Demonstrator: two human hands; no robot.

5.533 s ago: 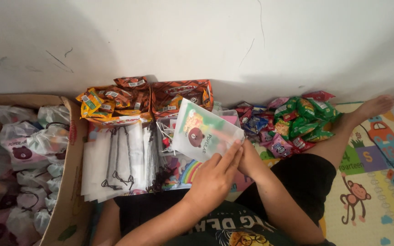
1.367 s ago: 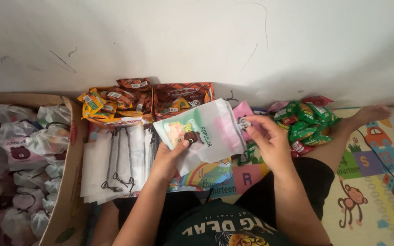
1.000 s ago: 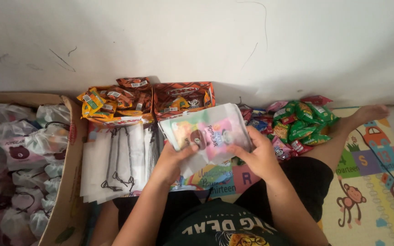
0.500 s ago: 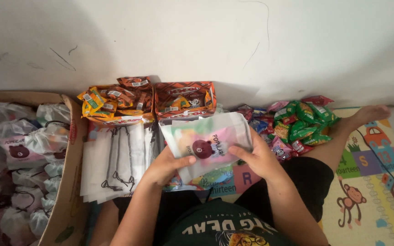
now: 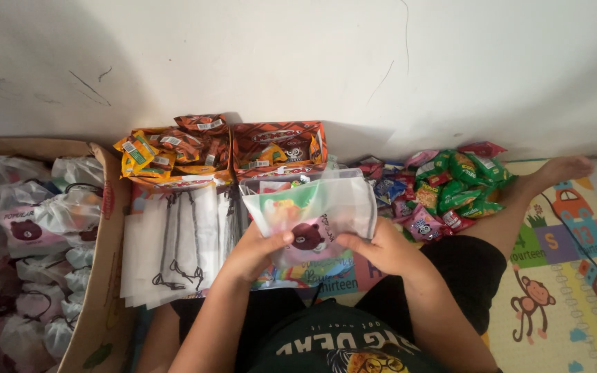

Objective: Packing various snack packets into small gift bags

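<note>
Head view: I see a cardboard box (image 5: 101, 276) of filled pouches at left and a stack of flat empty pouches (image 5: 174, 242) beside it. Snack packets (image 5: 450, 183) sit right, orange cartons (image 5: 278, 148) behind. The frosted drawstring pouch (image 5: 312, 214) hangs above the lap, lower than half a second ago and now bulging with snacks. Left hand (image 5: 260, 252) and right hand (image 5: 378, 249) both pinch its bottom edge.
</note>
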